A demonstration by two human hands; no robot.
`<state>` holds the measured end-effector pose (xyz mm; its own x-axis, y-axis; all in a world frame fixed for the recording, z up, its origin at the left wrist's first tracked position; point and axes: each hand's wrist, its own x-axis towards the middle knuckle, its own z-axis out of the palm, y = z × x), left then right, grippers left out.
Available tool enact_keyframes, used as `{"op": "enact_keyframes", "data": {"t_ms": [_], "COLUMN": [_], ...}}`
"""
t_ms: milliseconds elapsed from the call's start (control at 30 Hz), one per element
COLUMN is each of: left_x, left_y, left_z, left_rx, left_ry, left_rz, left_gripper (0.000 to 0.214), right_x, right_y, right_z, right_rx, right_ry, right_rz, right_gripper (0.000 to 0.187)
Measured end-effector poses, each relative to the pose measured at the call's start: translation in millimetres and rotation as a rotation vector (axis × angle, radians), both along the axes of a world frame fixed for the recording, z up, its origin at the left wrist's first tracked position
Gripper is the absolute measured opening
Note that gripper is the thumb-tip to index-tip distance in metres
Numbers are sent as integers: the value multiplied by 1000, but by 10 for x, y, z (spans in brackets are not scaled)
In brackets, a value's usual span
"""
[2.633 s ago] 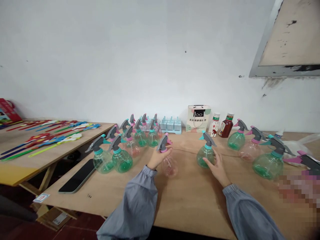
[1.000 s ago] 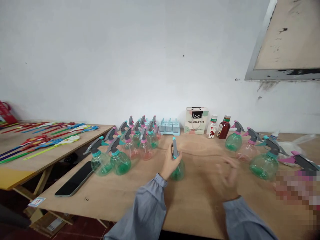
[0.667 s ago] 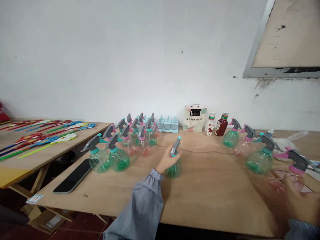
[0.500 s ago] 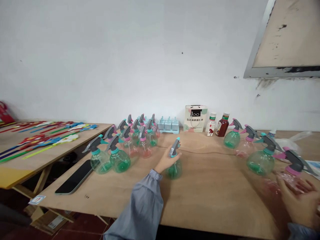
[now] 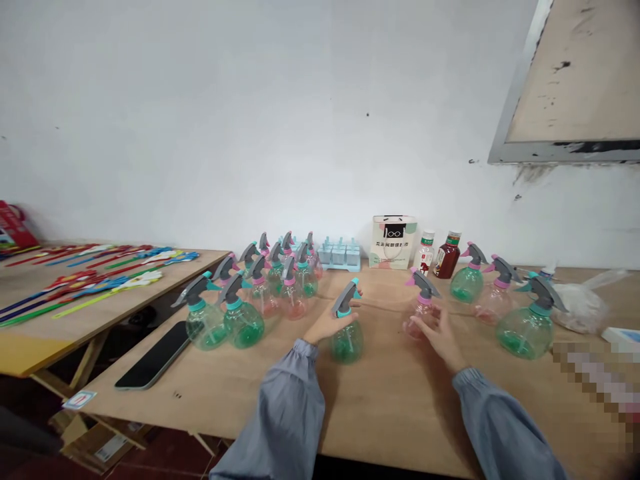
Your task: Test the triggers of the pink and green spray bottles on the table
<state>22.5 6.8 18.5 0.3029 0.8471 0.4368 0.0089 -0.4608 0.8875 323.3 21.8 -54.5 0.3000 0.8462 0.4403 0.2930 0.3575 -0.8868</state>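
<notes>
White plastered wall (image 5: 240, 120) behind; a brown wooden tabletop (image 5: 390, 413) in front, bearing all items below. Left hand (image 5: 327, 325): wrapped about the neck of a round green-tinted plastic spray bottle (image 5: 347, 345), turquoise collar, grey trigger head, upright at the near middle of the table; fingers mostly hidden behind it. Right hand (image 5: 440, 333): thumb and fingers closed on the body of a round pink-tinted plastic spray bottle (image 5: 413, 325), pink collar, grey head, well apart from the first; whether its base touches the wood cannot be told. Likely faults: a high hold at the neck could tip the green bottle if the wrist swings; fingers so near the trigger could squeeze it; the smooth, curved pink body could slip if the pinch is light. Outward, left: a close cluster of like bottles, the nearest a pink-collared clear-pink spray bottle (image 5: 294, 301), where a sideways nudge could topple neighbours; beyond, a flat black smartphone (image 5: 153, 360), open to any drip or fall. Outward, right: a green-tinted turquoise-collared spray bottle (image 5: 525, 335), at risk from a wide elbow.
</notes>
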Motion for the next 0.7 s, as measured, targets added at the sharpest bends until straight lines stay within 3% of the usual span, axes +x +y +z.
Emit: {"op": "enact_keyframes", "data": {"t_ms": [167, 400, 700], "left_x": [7, 168, 171], "left_y": [-51, -135, -168], "left_z": [40, 49, 31], "left_rx": [-108, -341, -441], "left_ry": [-115, -419, -403], "left_rz": [77, 144, -48], "left_gripper": [24, 26, 32], "right_x": [-128, -71, -87], "right_y": [162, 65, 31], "right_z": [-108, -166, -128], "right_rx": [22, 32, 35], "right_ry": [-8, 6, -9], "right_rz": [-12, 40, 38], "right_gripper": [77, 74, 76]}}
